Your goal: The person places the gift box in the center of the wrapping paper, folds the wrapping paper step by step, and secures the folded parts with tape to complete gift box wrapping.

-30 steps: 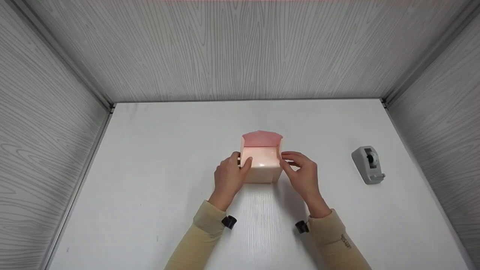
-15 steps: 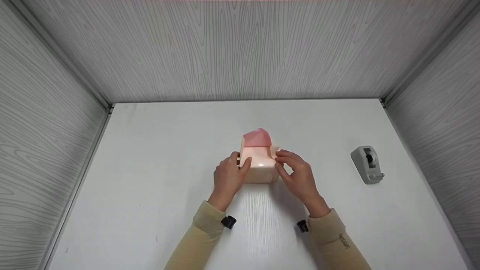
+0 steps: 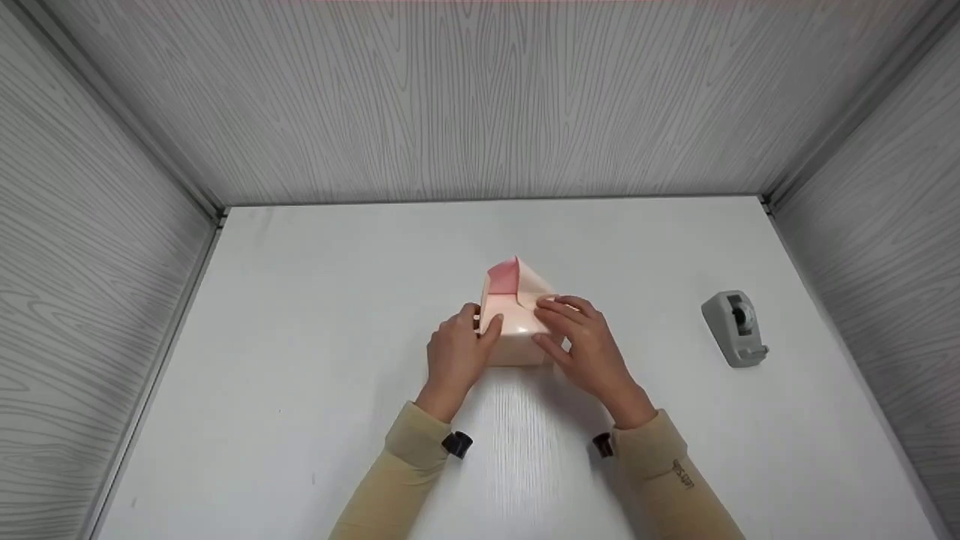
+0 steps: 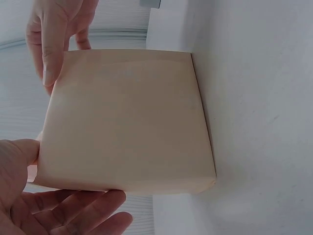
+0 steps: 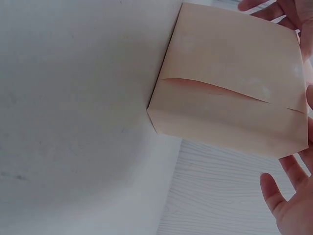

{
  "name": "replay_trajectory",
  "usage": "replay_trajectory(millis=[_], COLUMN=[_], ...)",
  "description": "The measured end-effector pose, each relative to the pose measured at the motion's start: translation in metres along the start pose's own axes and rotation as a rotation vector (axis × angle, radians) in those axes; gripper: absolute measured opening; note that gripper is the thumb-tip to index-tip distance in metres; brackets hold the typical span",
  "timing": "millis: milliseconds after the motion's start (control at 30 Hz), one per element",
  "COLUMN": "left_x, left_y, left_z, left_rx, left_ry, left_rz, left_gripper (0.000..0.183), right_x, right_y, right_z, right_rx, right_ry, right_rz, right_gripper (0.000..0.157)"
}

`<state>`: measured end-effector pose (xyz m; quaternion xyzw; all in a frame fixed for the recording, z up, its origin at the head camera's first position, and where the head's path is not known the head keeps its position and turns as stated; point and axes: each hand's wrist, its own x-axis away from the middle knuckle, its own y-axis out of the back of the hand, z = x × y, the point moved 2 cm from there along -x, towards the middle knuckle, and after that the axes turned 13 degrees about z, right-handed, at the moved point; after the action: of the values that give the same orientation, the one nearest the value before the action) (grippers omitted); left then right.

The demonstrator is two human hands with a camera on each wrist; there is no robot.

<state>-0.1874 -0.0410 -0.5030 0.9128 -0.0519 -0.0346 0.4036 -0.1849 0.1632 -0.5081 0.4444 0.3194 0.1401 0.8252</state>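
A box wrapped in pale pink paper (image 3: 517, 349) stands at the middle of the table, its plain side filling much of the left wrist view. At its far edge a paper flap (image 3: 503, 279) stands up, deeper pink inside, with its right part folded inward. My left hand (image 3: 457, 356) grips the box's left side, thumb over the top edge and fingers along the side. My right hand (image 3: 589, 345) lies over the right top edge, fingers extended on the folded paper and thumb near the front edge. A paper seam (image 5: 215, 88) gapes slightly in the right wrist view.
A grey tape dispenser (image 3: 735, 330) with a roll in it stands on the white table (image 3: 300, 337) to the right. Wood-grain panels (image 3: 480, 105) rise behind the table and on both sides.
My right hand has moved left over the box, folding the right side of the paper inward, so the flap's right part now slants across. The left hand keeps its hold.
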Motion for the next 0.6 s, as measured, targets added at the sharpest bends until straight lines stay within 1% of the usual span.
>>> replay_trajectory(millis=[167,300,433,600], left_x=[0.001,0.0,-0.001,-0.001], left_y=[0.001,0.0,0.0,0.0], left_z=[0.0,0.001,0.001,0.001], left_rx=[-0.001,-0.016,-0.022,-0.02], left_ry=[-0.009,-0.012,-0.005,-0.011], left_rz=[-0.002,-0.008,-0.003,-0.001], left_gripper=[0.041,0.041,0.041,0.041], right_x=[-0.007,-0.012,-0.017,-0.02], right_y=[-0.002,-0.003,-0.005,-0.007], right_z=[0.002,0.005,0.008,0.01], right_rx=[0.071,0.152,0.233,0.263], right_ry=[-0.047,-0.068,-0.091,-0.108], right_rz=[0.084,0.132,0.172,0.193], right_gripper=[0.041,0.044,0.048,0.052])
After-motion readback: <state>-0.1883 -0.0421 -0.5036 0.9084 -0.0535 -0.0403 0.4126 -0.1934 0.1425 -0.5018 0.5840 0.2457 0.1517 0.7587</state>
